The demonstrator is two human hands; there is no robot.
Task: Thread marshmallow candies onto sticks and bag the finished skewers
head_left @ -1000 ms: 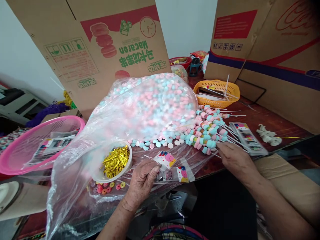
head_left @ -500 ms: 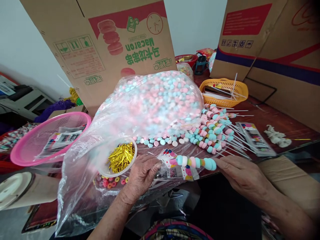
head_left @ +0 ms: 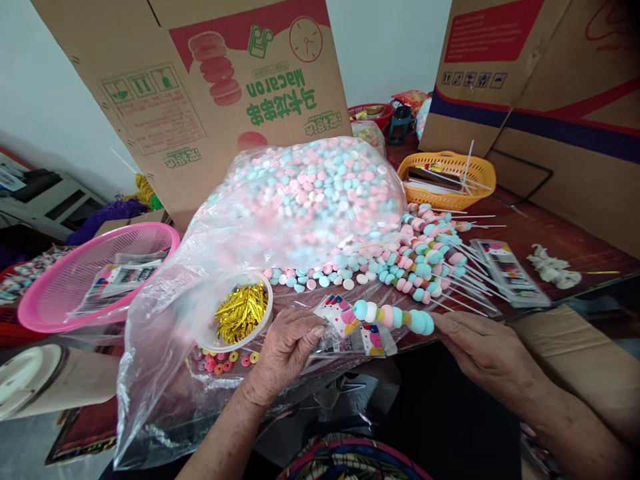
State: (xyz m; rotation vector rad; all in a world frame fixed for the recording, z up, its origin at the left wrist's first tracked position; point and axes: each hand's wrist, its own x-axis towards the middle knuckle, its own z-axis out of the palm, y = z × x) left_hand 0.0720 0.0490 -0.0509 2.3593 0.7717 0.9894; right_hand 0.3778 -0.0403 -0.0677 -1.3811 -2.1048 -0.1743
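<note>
My right hand [head_left: 480, 350] grips the near end of a marshmallow skewer [head_left: 395, 317], with blue, white and pink marshmallows and darker rings threaded along it. Its far tip points left toward my left hand [head_left: 290, 350]. The fingers of that hand are pinched on the edge of a printed clear plastic bag [head_left: 340, 316], which lies just left of and below the skewer's tip. Whether the tip touches the bag I cannot tell. More printed bags lie under it. To the left, a white bowl [head_left: 271, 303] holds gold twist ties [head_left: 243, 313].
A large clear bag of marshmallows [head_left: 320, 193] fills the middle. Finished skewers [head_left: 425, 260] are piled to its right, before a yellow basket [head_left: 407, 193]. A pink basket [head_left: 45, 293] stands left, near a lidded cup [head_left: 85, 377]. Cardboard boxes [head_left: 220, 133] rise behind.
The skewer's tip has shifted slightly right and up, and more of the bag's printed corner shows. Both hands keep their grip. The whole view has shifted a little.
</note>
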